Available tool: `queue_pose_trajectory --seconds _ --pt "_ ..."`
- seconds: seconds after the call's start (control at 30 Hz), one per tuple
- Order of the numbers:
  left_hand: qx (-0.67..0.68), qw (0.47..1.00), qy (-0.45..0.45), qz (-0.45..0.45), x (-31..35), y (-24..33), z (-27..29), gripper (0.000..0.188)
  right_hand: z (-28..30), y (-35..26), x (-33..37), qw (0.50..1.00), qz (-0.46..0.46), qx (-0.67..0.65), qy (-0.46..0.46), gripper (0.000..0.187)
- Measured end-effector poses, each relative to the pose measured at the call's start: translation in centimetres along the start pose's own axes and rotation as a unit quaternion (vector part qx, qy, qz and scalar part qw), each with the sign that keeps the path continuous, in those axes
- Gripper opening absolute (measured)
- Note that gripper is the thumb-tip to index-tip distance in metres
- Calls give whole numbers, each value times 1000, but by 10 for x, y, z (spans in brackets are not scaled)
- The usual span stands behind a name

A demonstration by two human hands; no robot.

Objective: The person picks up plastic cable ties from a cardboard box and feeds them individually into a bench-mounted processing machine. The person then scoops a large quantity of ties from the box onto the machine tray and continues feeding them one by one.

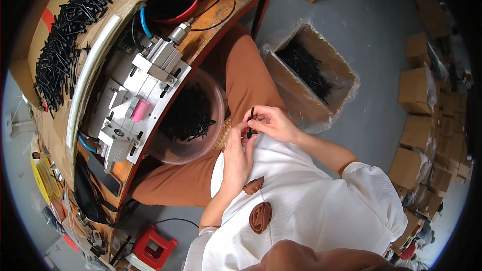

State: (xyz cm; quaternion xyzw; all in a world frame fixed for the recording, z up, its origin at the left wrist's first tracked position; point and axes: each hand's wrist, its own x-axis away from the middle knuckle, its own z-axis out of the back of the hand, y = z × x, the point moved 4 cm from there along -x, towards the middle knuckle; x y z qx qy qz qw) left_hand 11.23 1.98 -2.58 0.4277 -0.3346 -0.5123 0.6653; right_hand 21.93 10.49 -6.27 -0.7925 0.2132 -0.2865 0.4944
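Note:
Close in front of my body, above my lap, both hands meet on a thin black stick-like part with a thicker lower end. It stands roughly upright. The fingertips of my right hand pinch it from the right. My left hand closes around its lower end from the left, and its fingers partly hide that end. Left of my hands, a clear plastic tub holds many similar black parts. A metal clamping fixture with a pink block is mounted on the bench, away from both hands.
A heap of black parts lies on cardboard at the upper left. Behind the fixture stands a red-rimmed bowl of dark parts. A plastic-lined carton holds more on the floor. Boxes line the right; a red stool is lower left.

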Motion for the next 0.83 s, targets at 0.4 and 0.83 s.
queue_pose_trajectory --seconds 0.4,0.83 --pt "11 1000 -20 -4 -3 -1 -1 33 1 2 2 1000 9 -5 14 11" --pt "15 1000 -14 20 -3 -3 -2 33 2 4 -1 1000 -5 -9 7 11"
